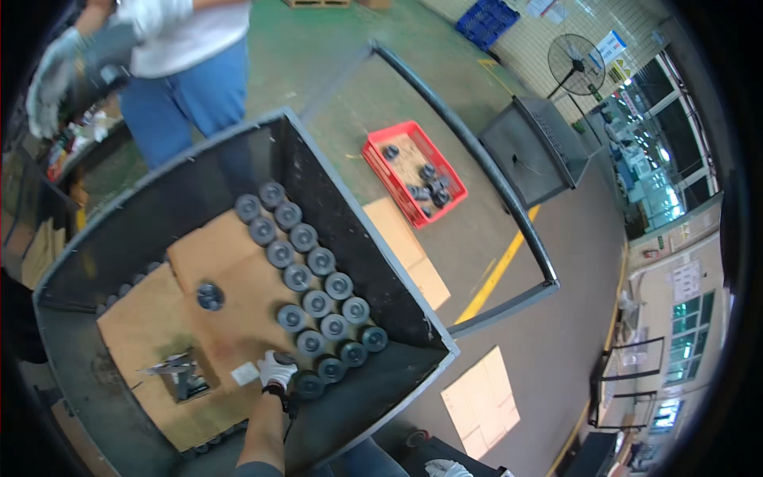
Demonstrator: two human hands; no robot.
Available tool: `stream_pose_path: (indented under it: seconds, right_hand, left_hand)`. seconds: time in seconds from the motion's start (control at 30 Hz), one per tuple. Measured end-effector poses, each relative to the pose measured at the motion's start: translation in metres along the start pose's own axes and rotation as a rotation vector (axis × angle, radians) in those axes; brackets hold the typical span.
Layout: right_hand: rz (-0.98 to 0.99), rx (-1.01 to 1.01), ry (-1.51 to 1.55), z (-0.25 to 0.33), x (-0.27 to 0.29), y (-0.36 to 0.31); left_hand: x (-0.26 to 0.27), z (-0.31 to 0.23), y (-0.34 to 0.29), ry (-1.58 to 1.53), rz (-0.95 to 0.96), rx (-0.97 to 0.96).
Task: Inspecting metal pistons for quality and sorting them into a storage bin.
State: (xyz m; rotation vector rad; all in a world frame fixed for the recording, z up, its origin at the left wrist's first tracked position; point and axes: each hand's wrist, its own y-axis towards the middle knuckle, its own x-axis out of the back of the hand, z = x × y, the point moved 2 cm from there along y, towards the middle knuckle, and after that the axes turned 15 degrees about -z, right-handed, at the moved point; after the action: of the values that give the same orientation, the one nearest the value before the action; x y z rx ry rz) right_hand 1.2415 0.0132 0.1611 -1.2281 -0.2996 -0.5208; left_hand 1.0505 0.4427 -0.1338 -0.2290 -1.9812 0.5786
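My left hand [278,368], in a white glove with a dark band at the wrist, reaches into a large dark metal bin [373,246]. Its fingers are curled on a dark round metal part [284,358], beside the near end of the rows. Several grey cylindrical parts [316,304] with centre holes stand upright in slanting rows on cardboard [230,262]. Apart from them, a single darker part [210,296] sits further left. My right hand [447,468], also gloved, shows only in part at the lower edge; its fingers cannot be made out.
A co-worker [191,79] in gloves holds a dark part beyond the bin. A red crate [417,171] with several dark parts stands on the floor, near cardboard sheets [481,401]. A metal tube frame [477,151] rises beside the bin. Metal pieces [184,378] lie in a cardboard cutout.
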Motion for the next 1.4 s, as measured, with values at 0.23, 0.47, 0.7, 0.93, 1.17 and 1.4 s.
stream_pose_path:
  seconds: [0.23, 0.47, 0.7, 0.93, 1.17, 1.4]
  right_hand:
    - [-0.061, 0.469, -0.444, 0.058, -0.009, 0.016]
    - [0.386, 0.648, 0.263, 0.257, -0.062, -0.107]
    - [0.889, 0.818, 0.162, 0.337, -0.151, -0.237]
    - [0.948, 1.064, 0.062, 0.355, -0.192, -0.289]
    - [0.961, 1.17, -0.027, 0.38, -0.19, -0.289]
    - [1.076, 1.035, -0.186, 0.409, -0.19, -0.259]
  left_hand:
    - [0.183, 0.028, -0.097, -0.95, 0.37, 0.131]
    - [0.359, 0.052, -0.243, -1.04, 0.232, -0.412]
    - [0.508, 0.054, -0.349, -0.503, -0.446, -1.06]
    - [0.551, 0.085, -0.397, -0.372, -0.834, -1.078]
    - [0.539, 0.075, -0.41, -0.381, -0.987, -0.908]
    - [0.529, 0.047, -0.396, -0.345, -1.001, -0.762]
